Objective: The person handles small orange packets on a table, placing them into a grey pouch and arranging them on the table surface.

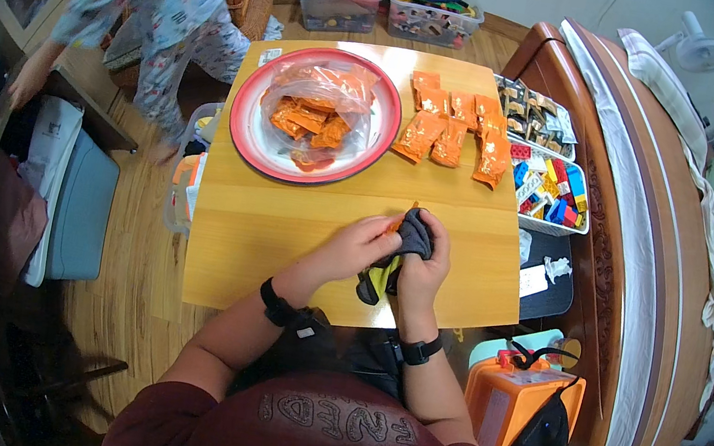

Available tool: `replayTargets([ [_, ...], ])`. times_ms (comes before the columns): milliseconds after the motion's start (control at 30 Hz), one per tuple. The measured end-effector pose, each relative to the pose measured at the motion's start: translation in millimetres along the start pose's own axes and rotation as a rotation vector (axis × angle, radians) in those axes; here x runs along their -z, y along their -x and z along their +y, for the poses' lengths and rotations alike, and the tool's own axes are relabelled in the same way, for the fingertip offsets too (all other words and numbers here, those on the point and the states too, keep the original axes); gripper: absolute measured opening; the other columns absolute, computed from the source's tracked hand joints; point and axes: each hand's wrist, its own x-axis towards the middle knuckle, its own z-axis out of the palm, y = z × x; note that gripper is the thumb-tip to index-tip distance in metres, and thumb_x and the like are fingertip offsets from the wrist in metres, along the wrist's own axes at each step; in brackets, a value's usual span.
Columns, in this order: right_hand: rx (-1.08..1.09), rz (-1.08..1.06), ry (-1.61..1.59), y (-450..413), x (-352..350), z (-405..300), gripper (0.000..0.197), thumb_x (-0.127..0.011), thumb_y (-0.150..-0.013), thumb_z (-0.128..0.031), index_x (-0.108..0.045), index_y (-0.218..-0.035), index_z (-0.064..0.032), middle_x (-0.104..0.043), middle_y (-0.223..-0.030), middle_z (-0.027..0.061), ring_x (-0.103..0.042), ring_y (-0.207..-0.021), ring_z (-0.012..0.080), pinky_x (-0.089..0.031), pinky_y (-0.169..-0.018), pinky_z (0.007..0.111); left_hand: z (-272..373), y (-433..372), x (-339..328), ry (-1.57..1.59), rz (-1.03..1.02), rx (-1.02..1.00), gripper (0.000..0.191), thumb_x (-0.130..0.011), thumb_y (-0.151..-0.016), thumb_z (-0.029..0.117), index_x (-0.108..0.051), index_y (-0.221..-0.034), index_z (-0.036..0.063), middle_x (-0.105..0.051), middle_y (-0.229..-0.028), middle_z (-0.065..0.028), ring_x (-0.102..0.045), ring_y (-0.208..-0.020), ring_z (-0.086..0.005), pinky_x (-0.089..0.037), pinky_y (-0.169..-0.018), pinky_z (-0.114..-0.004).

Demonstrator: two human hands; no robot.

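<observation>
Over the front half of the wooden table (256,242), my left hand (360,244) and my right hand (428,262) are together on a dark grey cloth (416,236) with yellow-green parts lower down. A bit of orange wrapper (394,225) shows at the fingers of my left hand; the rest of it is hidden. At the back left a red-rimmed plate (244,117) bears a clear plastic bag (360,111) with orange packets (307,118). Several loose orange packets (448,143) lie at the back right.
White baskets of wrapped packets (535,115) and toy bricks (552,187) stand beyond the right edge. An orange case (516,409) is at the lower right, near the bed (655,284). A person in patterned clothes (165,17) is at the upper left. Toy bins (434,22) stand behind the table.
</observation>
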Motion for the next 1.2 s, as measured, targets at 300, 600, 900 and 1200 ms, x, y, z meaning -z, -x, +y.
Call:
replayTargets([
  [300, 0.424, -0.400, 0.535, 1, -3, 3, 0.047, -0.062, -0.069, 0.008, -0.076, -0.110, -0.0088, -0.064, -0.119, 0.0185, -0.063, -0.114, 0.0381, -0.050, -0.102, 0.043, -23, -9, 5, 0.793, 0.315, 0.055, 0.050, -0.034, -0.115, 0.036, -0.056, -0.137, -0.0029, -0.065, -0.129, -0.0145, -0.065, -0.111, -0.0208, -0.051, -0.101, -0.037],
  [600, 0.185, -0.210, 0.371, -1, 1, -3, 0.046, -0.059, -0.071, 0.012, -0.075, -0.110, -0.0058, -0.064, -0.114, 0.0176, -0.064, -0.109, 0.0341, -0.051, -0.097, 0.036, -22, -7, 2, 0.779, 0.190, 0.092, 0.047, -0.036, -0.115, 0.031, -0.054, -0.137, -0.0060, -0.065, -0.131, -0.0153, -0.065, -0.114, -0.0207, -0.050, -0.102, -0.035],
  [900, 0.387, -0.439, 0.515, 5, -3, -3, 0.050, -0.056, -0.067, 0.011, -0.076, -0.109, -0.0061, -0.063, -0.114, 0.0166, -0.063, -0.111, 0.0346, -0.051, -0.099, 0.038, -17, -9, 3, 0.805, 0.190, 0.032, 0.048, -0.034, -0.115, 0.031, -0.053, -0.138, -0.0066, -0.065, -0.127, -0.0156, -0.065, -0.115, -0.0207, -0.050, -0.103, -0.034],
  [1200, 0.211, -0.166, 0.353, 0, 2, 0, 0.049, -0.056, -0.071, 0.013, -0.074, -0.112, -0.0047, -0.064, -0.116, 0.0177, -0.064, -0.111, 0.0349, -0.051, -0.098, 0.039, -11, -7, -9, 0.796, 0.160, 0.130, 0.051, -0.035, -0.115, 0.036, -0.058, -0.134, -0.0048, -0.064, -0.127, -0.0096, -0.061, -0.115, -0.0154, -0.047, -0.103, -0.030],
])
